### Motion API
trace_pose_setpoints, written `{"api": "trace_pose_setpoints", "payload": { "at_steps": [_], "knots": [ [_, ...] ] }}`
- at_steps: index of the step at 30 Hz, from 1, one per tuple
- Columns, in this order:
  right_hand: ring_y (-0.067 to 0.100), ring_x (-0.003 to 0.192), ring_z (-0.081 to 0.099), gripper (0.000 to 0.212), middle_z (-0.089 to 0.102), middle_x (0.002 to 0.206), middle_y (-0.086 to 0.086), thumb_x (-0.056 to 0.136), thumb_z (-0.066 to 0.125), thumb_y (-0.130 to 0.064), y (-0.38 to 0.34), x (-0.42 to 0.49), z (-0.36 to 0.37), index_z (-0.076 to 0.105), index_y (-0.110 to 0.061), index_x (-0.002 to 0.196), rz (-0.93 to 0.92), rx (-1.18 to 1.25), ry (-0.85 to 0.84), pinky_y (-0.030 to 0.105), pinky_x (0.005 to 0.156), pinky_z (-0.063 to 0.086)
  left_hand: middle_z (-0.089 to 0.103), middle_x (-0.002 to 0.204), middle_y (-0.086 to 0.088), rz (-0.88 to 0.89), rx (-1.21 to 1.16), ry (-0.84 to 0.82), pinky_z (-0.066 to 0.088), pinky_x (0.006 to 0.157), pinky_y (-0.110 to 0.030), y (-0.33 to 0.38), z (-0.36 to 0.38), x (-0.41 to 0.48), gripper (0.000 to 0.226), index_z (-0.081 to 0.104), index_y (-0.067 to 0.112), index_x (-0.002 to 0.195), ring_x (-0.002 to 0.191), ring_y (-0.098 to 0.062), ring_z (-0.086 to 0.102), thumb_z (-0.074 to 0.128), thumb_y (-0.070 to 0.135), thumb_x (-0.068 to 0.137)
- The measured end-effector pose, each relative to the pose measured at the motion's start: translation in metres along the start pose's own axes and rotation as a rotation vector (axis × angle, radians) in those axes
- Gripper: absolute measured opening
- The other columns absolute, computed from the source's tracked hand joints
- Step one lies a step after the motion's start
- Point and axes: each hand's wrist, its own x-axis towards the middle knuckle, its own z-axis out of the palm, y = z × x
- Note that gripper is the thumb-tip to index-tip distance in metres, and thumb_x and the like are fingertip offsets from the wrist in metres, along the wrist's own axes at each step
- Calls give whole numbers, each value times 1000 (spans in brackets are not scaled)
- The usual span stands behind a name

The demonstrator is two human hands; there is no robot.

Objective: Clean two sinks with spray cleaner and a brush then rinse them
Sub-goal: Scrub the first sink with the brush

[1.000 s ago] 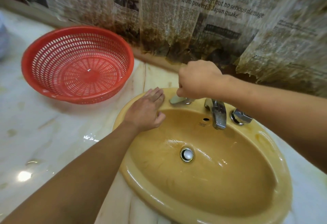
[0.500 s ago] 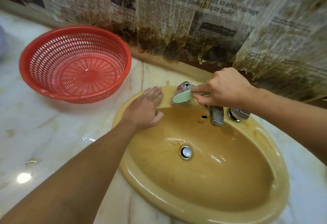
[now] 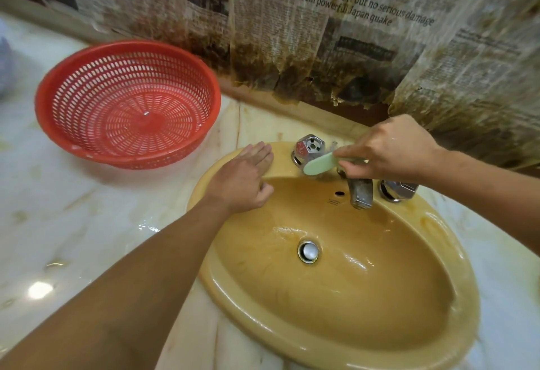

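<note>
I am watching through one wide head camera, looking forward and steeply down, hovering close over the sink [image 3: 292,340], with the wall [image 3: 350,33] closing the top.

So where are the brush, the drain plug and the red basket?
brush [image 3: 320,164], head view, green back of its head.
drain plug [image 3: 308,251], head view, centre of metal cap.
red basket [image 3: 131,160], head view, front rim.

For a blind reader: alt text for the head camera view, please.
A right hand holds a pale green brush at the left tap handle of a yellow oval sink, while the left hand rests flat on its rim. A red basket sits on the marble counter beside it, under stained newspaper.
</note>
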Motion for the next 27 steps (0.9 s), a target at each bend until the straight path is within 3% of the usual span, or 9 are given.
{"api": "trace_pose_setpoints", "payload": {
  "at_steps": [2, 5, 10, 12, 15, 18, 24, 27],
  "knots": [
    [15, 54, 58, 54, 63, 66, -7, 99, 21, -53, -11, 12, -6, 71, -34, 104, -34, -121, -121, 22, 46, 35, 31, 163, -11, -4, 0, 2, 4, 125, -27, 0, 0, 0, 77, 37, 3, 153, 154, -20, 21, 40, 36, 84],
    [15, 61, 58, 48, 59, 70, -8, 100, 29, -56, -32, 39, -22, 71, -34, 107, 53, -85, -192, 25, 50, 41, 29, 164, -12, -40, 23, 3, 4, 126, -29, 2, -1, -1, 75, 35, 2, 154, 154, -22, 19, 43, 35, 88],
    [27, 73, 53, 34, 48, 77, 5, 103, 47, -38, -72, 90, -19, 65, -10, 107, 488, 213, -293, 34, 61, 42, 37, 159, -16, -118, 14, 60, 5, 123, -28, 3, -3, -2, 77, 44, -3, 148, 152, -25, 28, 43, 37, 83],
    [33, 87, 59, 27, 53, 87, 9, 102, 49, -28, -91, 99, 0, 62, -6, 109, 562, 349, -316, 35, 65, 39, 43, 155, -19, -134, -12, 86, 9, 123, -29, 2, -2, -3, 73, 50, -6, 143, 149, -27, 34, 47, 35, 81],
    [36, 100, 61, 27, 64, 104, 18, 103, 42, -20, -110, 92, 23, 64, -5, 109, 748, 569, -167, 33, 70, 35, 47, 152, -20, -142, -18, 96, 14, 123, -31, 1, -1, -2, 72, 54, -7, 138, 146, -28, 39, 48, 34, 80],
    [38, 89, 63, 36, 68, 92, 20, 106, 39, -27, -139, 77, 30, 68, -5, 102, 958, 815, 33, 32, 66, 35, 47, 151, -20, -150, -16, 110, 16, 123, -31, -1, 1, -2, 74, 54, -7, 139, 146, -28, 40, 38, 37, 82],
    [32, 70, 61, 38, 67, 75, 12, 105, 39, -33, -140, 56, 39, 71, -13, 101, 973, 780, 89, 38, 62, 48, 47, 152, -21, -221, -36, 165, 12, 121, -28, -3, 2, -2, 75, 51, -6, 142, 146, -27, 39, 20, 34, 87],
    [32, 71, 62, 38, 66, 75, 10, 105, 40, -37, -137, 48, 30, 71, -17, 102, 808, 760, -24, 40, 64, 51, 43, 155, -18, -178, -3, 117, 12, 126, -35, -3, 4, 0, 76, 46, -3, 147, 149, -26, 33, 21, 39, 89]
  ]
}}
